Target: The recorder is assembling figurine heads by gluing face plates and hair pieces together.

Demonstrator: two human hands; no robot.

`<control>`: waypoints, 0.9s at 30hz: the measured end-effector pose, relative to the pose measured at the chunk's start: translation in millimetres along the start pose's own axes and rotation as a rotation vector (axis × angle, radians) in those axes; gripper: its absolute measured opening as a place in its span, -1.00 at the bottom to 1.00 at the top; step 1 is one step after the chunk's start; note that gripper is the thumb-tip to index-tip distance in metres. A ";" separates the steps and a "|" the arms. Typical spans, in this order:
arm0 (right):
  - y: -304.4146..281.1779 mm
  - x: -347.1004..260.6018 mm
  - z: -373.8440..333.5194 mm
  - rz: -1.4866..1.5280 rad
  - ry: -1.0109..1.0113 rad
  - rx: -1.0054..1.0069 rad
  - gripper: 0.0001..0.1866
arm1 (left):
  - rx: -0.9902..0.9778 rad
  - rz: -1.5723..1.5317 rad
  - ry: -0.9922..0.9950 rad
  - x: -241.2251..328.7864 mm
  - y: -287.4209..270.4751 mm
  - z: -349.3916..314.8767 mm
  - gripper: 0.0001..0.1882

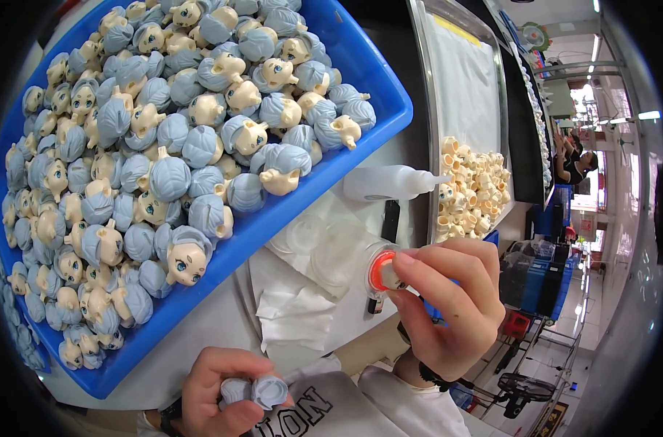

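Note:
In the lower middle, my left hand [218, 375] is closed around grey-blue doll hair pieces [270, 392]; one turns its hollow side up. To the right, my right hand [455, 302] pinches a small pale piece [391, 277] between thumb and fingertips. This piece is at the mouth of a small clear jar with an orange-red ring [379, 268]; whether it touches the ring I cannot tell. My fingers hide part of the piece and the jar. Left of the jar lie clear round dishes [335, 255] and a folded white tissue [295, 320].
A large blue bin [381, 98] heaped with doll heads [188, 264] with grey-blue hair fills the left. A white squeeze bottle [386, 182] lies behind the jar. Farther right, a metal tray [466, 87] holds cream hollow parts [471, 193]. A black fan [524, 390] and a person [581, 166] appear beyond.

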State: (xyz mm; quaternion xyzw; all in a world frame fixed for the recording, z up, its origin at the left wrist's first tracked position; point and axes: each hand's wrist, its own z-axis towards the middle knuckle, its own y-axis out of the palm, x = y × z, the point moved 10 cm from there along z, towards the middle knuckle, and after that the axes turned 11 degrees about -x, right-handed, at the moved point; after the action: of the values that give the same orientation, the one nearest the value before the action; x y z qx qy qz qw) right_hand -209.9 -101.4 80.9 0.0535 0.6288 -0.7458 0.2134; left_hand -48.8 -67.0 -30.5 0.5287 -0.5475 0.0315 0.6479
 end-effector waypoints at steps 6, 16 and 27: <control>0.8 0.0 -1.7 0.038 -0.024 -0.019 -0.61 | -0.116 0.010 -0.036 -4.9 1.3 -2.2 -0.53; -13.3 -0.1 -20.3 0.032 0.021 0.184 -0.61 | -0.007 0.224 0.097 13.0 -1.3 1.5 -0.66; 19.5 -33.7 -49.9 0.516 -0.191 0.161 -0.68 | -0.103 0.248 0.000 -1.8 -6.2 3.7 -0.63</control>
State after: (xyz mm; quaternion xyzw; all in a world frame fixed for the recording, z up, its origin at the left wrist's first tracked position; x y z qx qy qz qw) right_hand -181.4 -47.3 64.7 0.1580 0.5102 -0.7161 0.4494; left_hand -48.1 -71.4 -36.4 0.4227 -0.6095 0.0834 0.6655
